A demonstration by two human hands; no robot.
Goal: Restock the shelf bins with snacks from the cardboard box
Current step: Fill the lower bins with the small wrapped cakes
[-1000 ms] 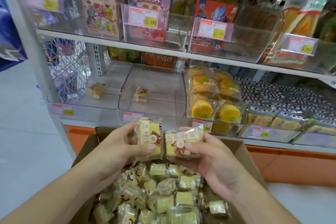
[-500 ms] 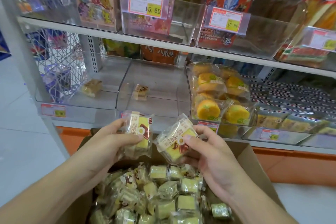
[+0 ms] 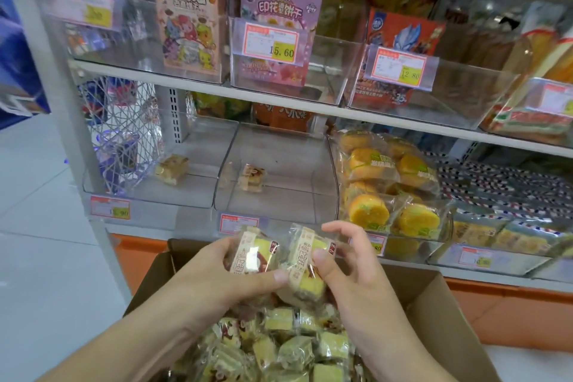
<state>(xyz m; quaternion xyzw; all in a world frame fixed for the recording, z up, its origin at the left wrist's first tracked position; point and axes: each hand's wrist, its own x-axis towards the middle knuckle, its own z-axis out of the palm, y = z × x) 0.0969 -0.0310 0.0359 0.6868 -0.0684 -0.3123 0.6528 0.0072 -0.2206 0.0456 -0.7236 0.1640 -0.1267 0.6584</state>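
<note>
While the cardboard box (image 3: 440,319) is sitting nearly full of wrapped snacks (image 3: 279,347) below the shelf, the two clear bins (image 3: 273,195) above it are holding just one cake each, so restocking is barely starting. Her left hand (image 3: 214,270) is gripping one packet (image 3: 252,253); her right hand (image 3: 350,270) is pinching another (image 3: 305,260), fingers half-spread.
</note>
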